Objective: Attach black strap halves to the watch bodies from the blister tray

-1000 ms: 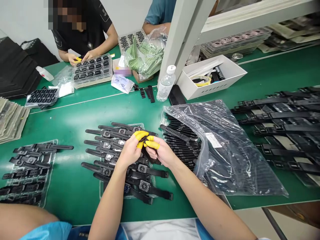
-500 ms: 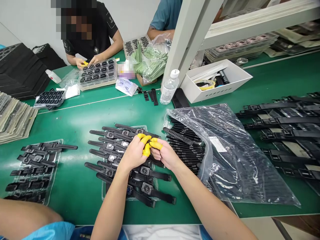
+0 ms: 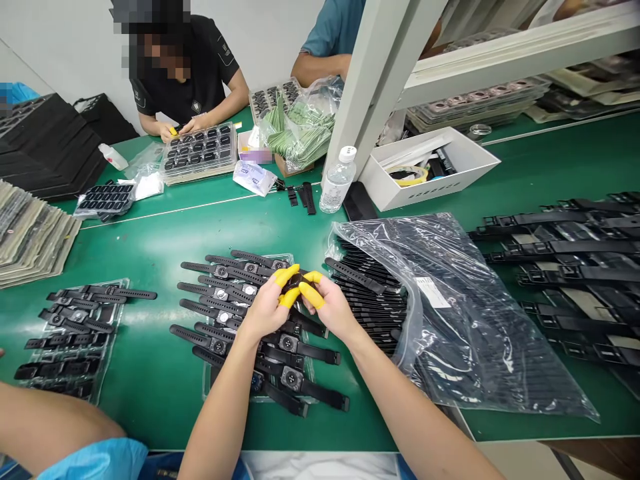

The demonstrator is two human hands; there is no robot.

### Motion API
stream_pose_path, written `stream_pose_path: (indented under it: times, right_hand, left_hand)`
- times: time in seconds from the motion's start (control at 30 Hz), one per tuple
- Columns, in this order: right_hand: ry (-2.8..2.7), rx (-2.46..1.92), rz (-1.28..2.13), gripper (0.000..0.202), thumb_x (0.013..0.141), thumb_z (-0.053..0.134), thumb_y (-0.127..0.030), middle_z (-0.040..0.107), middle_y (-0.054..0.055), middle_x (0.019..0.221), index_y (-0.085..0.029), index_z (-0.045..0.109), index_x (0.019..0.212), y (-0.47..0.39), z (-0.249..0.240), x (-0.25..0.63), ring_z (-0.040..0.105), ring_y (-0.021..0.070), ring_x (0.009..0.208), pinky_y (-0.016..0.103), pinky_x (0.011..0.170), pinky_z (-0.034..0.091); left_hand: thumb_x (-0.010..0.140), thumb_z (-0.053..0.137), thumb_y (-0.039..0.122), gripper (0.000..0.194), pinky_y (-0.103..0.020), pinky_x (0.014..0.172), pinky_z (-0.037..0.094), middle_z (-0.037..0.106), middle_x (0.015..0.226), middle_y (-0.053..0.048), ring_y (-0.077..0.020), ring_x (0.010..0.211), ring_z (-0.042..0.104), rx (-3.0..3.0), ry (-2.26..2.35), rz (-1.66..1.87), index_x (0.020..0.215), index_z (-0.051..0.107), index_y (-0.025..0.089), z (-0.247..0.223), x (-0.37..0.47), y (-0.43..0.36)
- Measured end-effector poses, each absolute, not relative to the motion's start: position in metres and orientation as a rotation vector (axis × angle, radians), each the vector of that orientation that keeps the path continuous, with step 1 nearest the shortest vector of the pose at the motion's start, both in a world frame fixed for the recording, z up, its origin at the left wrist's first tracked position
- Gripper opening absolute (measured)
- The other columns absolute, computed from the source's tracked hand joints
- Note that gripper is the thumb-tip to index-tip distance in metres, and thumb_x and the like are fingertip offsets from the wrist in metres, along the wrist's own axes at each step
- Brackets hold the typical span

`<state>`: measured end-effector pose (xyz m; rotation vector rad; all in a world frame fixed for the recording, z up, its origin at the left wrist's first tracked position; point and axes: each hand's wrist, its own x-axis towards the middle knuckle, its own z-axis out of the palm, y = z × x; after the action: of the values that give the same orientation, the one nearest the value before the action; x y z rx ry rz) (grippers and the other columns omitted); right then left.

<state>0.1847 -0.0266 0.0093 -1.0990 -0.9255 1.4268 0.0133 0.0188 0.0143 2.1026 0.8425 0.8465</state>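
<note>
Yellow finger covers sit on the fingertips of both hands. My left hand (image 3: pixel 267 308) and my right hand (image 3: pixel 332 308) meet over a clear tray (image 3: pixel 205 383), gripping a dark smartwatch (image 3: pixel 295 283) from either side. Fingers hide much of this watch, and a black strap shows beneath the hands. Rows of smartwatches (image 3: pixel 292 378), backs up with black straps spread sideways, lie on the tray under my arms. Just right of my right hand, many black watch straps (image 3: pixel 375 313) stick out of a clear plastic bag (image 3: pixel 480 320).
A second tray of watches (image 3: pixel 77 317) lies at left, near another person's arm (image 3: pixel 55 420). Beyond stand a water bottle (image 3: pixel 339 180), a white box (image 3: pixel 440 183) and a grey post (image 3: pixel 370 80). More straps (image 3: pixel 575 250) lie at right. A co-worker (image 3: pixel 195 73) sits opposite.
My fingers have spread a little around the smartwatch, and both thumbs now show more plainly. The neighbouring arm at left has shifted slightly. The view has tilted a little.
</note>
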Motion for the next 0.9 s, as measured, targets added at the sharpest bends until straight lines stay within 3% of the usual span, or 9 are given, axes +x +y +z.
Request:
stream_pose_path:
  times: [0.13, 0.23, 0.4, 0.57, 0.77, 0.9]
  right_hand:
    - [-1.188, -1.222, 1.222, 0.032, 0.096, 0.066, -0.055, 0.065, 0.000, 0.078, -0.024, 0.066, 0.105, -0.027, 0.003, 0.187, 0.056, 0.0171, 0.068, 0.029, 0.062, 0.044]
    - [-1.358, -1.269, 1.121, 0.031, 0.099, 0.063, -0.052, 0.069, 0.002, 0.085, -0.023, 0.069, 0.107, -0.027, 0.002, 0.188, 0.060, 0.0193, 0.073, 0.031, 0.069, 0.046]
    - [-1.674, -1.321, 0.923, 0.026, 0.102, 0.057, -0.043, 0.071, 0.005, 0.091, -0.022, 0.071, 0.105, -0.029, 0.011, 0.189, 0.061, 0.0200, 0.073, 0.032, 0.068, 0.044]
    - [-2.034, -1.345, 0.803, 0.030, 0.105, 0.048, -0.032, 0.067, 0.009, 0.102, -0.019, 0.072, 0.093, -0.042, 0.028, 0.181, 0.061, 0.0180, 0.078, 0.030, 0.067, 0.042]
    - [-2.542, -1.145, 0.834, 0.027, 0.107, 0.046, -0.025, 0.072, 0.013, 0.105, -0.016, 0.072, 0.105, -0.089, 0.051, 0.139, 0.066, 0.0238, 0.092, 0.032, 0.072, 0.047]
    - [-2.790, -0.999, 0.865, 0.023, 0.106, 0.048, -0.022, 0.073, 0.013, 0.108, -0.016, 0.070, 0.110, -0.120, 0.056, 0.106, 0.067, 0.0263, 0.100, 0.032, 0.071, 0.049]
  left_hand:
    - [0.105, 0.049, 0.022, 0.047, -0.042, 0.110, 0.057, 0.069, 0.137, -0.014, -0.0238, 0.126, 0.068, 2.147, 1.002, 0.968, 0.153, 0.050, 0.023, 0.021, 0.003, 0.024]
    - [0.104, 0.051, 0.021, 0.046, -0.040, 0.109, 0.058, 0.072, 0.132, -0.012, -0.0224, 0.122, 0.070, 2.212, 1.127, 0.962, 0.150, 0.054, 0.022, 0.041, -0.017, 0.027]
    - [0.101, 0.056, 0.026, 0.050, -0.039, 0.103, 0.060, 0.076, 0.126, -0.009, -0.0242, 0.114, 0.073, 2.280, 1.350, 0.540, 0.150, 0.054, 0.022, 0.073, -0.066, 0.011]
    - [0.096, 0.047, 0.018, 0.035, -0.040, 0.097, 0.059, 0.077, 0.117, -0.011, -0.0277, 0.107, 0.074, 2.353, 1.559, 0.125, 0.120, 0.072, 0.020, 0.095, -0.120, -0.033]
    - [0.091, 0.049, 0.020, 0.024, -0.034, 0.079, 0.054, 0.076, 0.095, -0.007, -0.0262, 0.086, 0.071, 2.243, 1.685, -0.205, 0.101, 0.070, 0.024, 0.129, -0.166, -0.081]
    - [0.084, 0.048, 0.011, 0.024, -0.031, 0.076, 0.048, 0.073, 0.084, -0.005, -0.0233, 0.080, 0.068, 2.199, 1.577, -0.405, 0.086, 0.067, 0.024, 0.124, -0.184, -0.090]
